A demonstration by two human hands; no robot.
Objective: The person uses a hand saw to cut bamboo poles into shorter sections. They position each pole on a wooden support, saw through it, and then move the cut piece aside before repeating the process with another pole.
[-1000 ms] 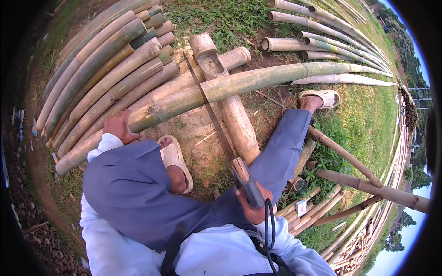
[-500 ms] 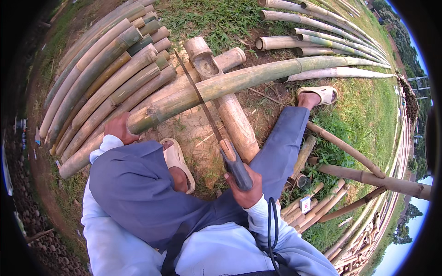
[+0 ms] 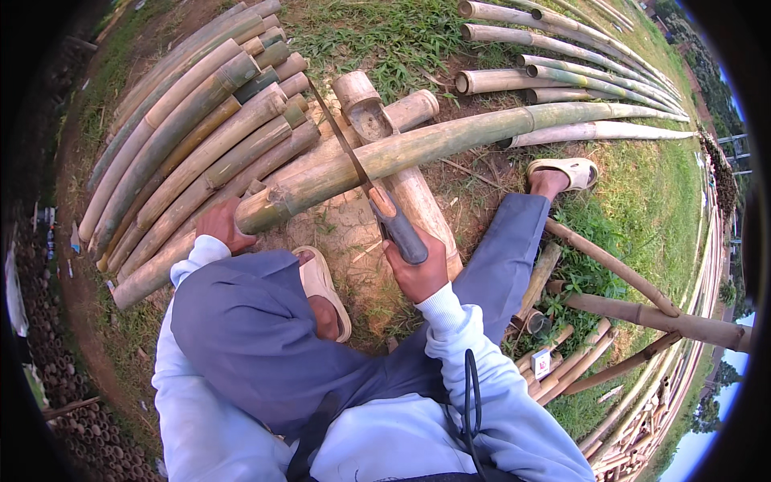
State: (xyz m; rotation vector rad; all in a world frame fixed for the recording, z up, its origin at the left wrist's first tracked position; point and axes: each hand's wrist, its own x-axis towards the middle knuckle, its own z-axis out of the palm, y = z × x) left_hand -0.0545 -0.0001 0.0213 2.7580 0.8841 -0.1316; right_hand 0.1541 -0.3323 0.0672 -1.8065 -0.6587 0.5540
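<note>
Apparently sawing; green-tan bamboo pole [image 3: 450, 140] over tan log [image 3: 419, 210] | right hand [image 3: 418, 267] grips dark-handled steel handsaw [image 3: 361, 172] across pole, left of log; left hand [image 3: 223, 225] farther left at pole end, grip unclear | next: steady strokes, likely

Saw blade [image 3: 343, 139]: dark metal, dull. Saw handle [image 3: 401, 233]: wood at far end, dark and matt near. Bamboo pole [image 3: 450, 140]: smooth, slight sheen. Trousers [image 3: 241, 309]: matt cloth.

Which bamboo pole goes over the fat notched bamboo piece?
The long green-and-tan bamboo pole, crossed by the dark metal saw blade. Only it passes over the thick, pale, notched bamboo piece; the stacked brown-green bamboo poles lie off left.
</note>
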